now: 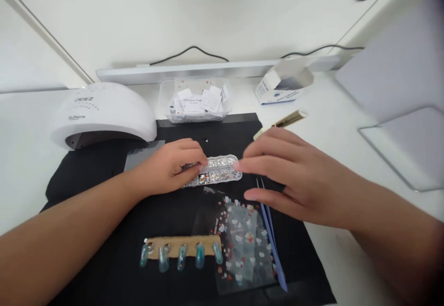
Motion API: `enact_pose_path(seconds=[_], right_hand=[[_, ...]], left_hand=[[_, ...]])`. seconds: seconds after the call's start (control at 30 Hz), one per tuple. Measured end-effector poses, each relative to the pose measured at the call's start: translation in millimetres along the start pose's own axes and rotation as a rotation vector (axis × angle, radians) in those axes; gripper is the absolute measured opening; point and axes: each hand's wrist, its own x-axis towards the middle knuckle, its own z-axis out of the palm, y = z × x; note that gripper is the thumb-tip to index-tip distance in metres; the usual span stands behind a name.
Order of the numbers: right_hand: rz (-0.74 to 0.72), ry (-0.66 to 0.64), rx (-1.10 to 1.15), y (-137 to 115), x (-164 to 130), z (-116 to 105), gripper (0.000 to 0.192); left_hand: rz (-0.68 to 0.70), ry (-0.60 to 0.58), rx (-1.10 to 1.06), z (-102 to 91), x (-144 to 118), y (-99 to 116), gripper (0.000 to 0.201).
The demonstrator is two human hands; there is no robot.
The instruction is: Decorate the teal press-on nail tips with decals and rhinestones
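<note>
A clear compartment box of small rhinestones (pixel 220 171) lies on a black mat (pixel 104 269). My left hand (pixel 169 165) grips the box's left end, fingers curled over it. My right hand (pixel 287 171) hovers flat over the box's right end, fingers spread, fingertips at its edge. Blue tweezers (pixel 272 236) lie just below my right hand. A cardboard strip with several blue-green nail tips (pixel 182 250) sits near the front of the mat, beside a clear sticker sheet (pixel 244 243).
A white nail lamp (pixel 104 111) stands at the back left. A clear tub of paper packets (pixel 196 102) sits behind the mat, an open white-and-blue carton (pixel 282 86) to its right. A gold nail file (pixel 282 121) lies by my right hand.
</note>
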Motion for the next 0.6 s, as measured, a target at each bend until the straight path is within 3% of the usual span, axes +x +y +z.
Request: enact_pose_path(seconds=[0.1,0.23,0.37,0.47,0.6], right_hand=[[0.030,-0.176,-0.085,-5.2,-21.3,-6.4,0.016],[0.063,-0.331,-0.121,-12.3,-50.0,5.8,0.028],[-0.007,-0.335,-0.188,-13.7,-60.3,14.0,0.036],[-0.153,-0.306,-0.256,-10.9,-56.7,14.6,0.026],[-0.366,-0.282,-0.359,-8.2,-47.3,11.2,0.028]], left_hand=[[0.003,0.011,0.004,0.0,-0.3,-0.3,0.014],[-0.016,0.027,-0.005,0.9,-1.0,-1.2,0.014],[-0.023,0.019,-0.023,1.3,-0.8,-2.9,0.013],[-0.025,0.015,-0.032,1.3,-0.7,-3.9,0.013],[-0.029,0.005,-0.042,1.0,-0.9,-4.2,0.014]])
